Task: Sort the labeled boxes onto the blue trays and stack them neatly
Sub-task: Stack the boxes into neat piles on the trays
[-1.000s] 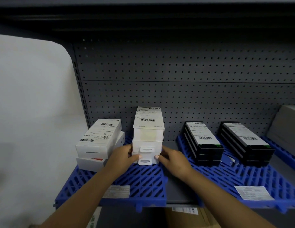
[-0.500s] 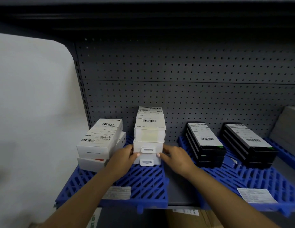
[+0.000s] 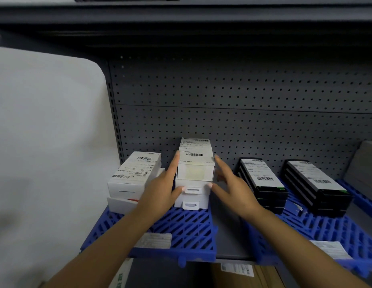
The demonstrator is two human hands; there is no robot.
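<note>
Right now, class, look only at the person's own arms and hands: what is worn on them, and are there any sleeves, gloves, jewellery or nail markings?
Both forearms are bare, with no sleeve in view. The left hand and right hand wear no gloves, and no rings, watch or bracelet show. The fingernails look pale and light-tipped; finer detail is blurred.

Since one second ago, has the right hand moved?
Yes. The right hand has risen and opened, fingers now beside the top white box of the stack, no longer at its lowest boxes.

Left hand (image 3: pixel 163 189), right hand (image 3: pixel 232 187) flank white box stack (image 3: pixel 194 173) — fingers straight, blue tray (image 3: pixel 181 231).
</note>
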